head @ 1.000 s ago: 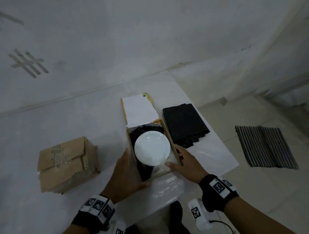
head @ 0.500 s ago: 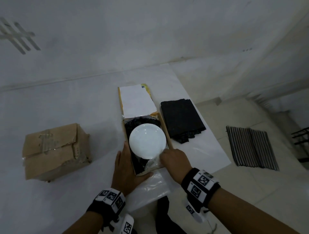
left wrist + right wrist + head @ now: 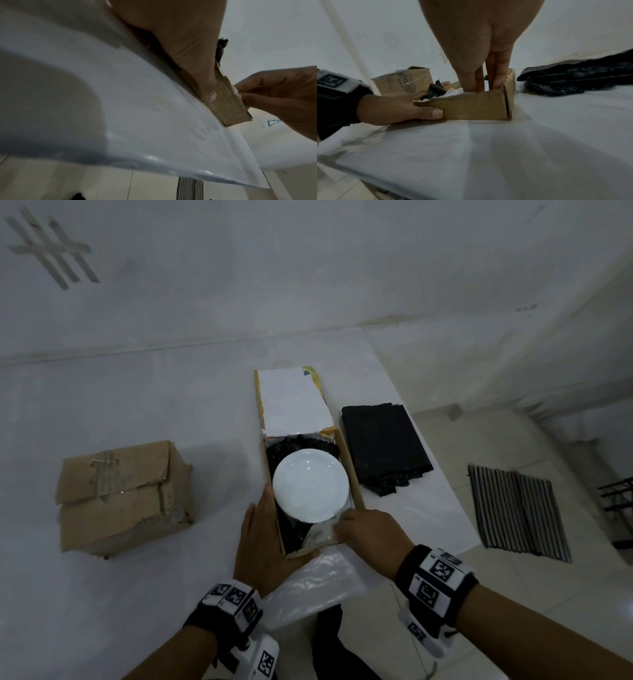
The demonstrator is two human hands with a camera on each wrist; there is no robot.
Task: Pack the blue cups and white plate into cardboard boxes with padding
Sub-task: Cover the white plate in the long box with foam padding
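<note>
A white plate [image 3: 310, 486] lies on black padding [image 3: 291, 446] inside an open cardboard box [image 3: 352, 477], whose front wall [image 3: 471, 108] faces the right wrist view. My left hand [image 3: 263, 539] lies flat along the box's left side, its thumb [image 3: 435, 113] across the front wall. At the near right corner my right hand [image 3: 342, 522] reaches down into the box. Its fingers [image 3: 498, 81] go straight in, and its fingertips [image 3: 243, 94] pinch a bit of clear plastic [image 3: 318, 537]. No blue cups are in view.
A closed, taped cardboard box [image 3: 120, 494] stands to the left. A stack of black padding [image 3: 383, 446] lies right of the open box. The box's white lid flap [image 3: 291, 402] lies open toward the wall. A clear plastic bag [image 3: 315, 587] hangs over the table's near edge.
My right hand has moved from the box's right wall to its near right corner and dipped its fingers inside onto the plastic. The left hand has stayed on the box.
</note>
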